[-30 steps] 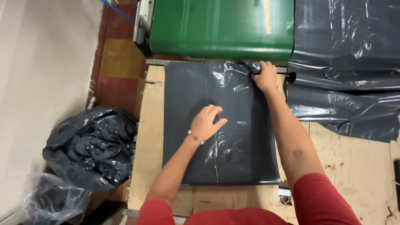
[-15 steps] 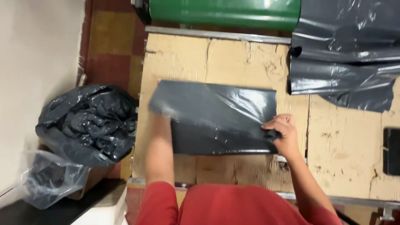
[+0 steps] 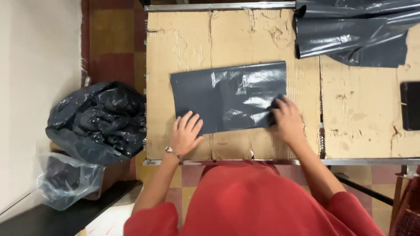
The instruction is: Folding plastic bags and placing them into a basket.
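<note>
— Where's the folded bag (image 3: 229, 97)?
— Mid-frame on the cardboard (image 3: 358, 109). Left hand (image 3: 185, 133) lies open, flat at its lower left corner; right hand (image 3: 286, 120) presses flat on its lower right.
— Around it?
— Sheets (image 3: 350, 32) upper right; a stuffed sack (image 3: 98, 122) at left.

Head view, straight down, close over table (image 3: 358, 109)
</note>
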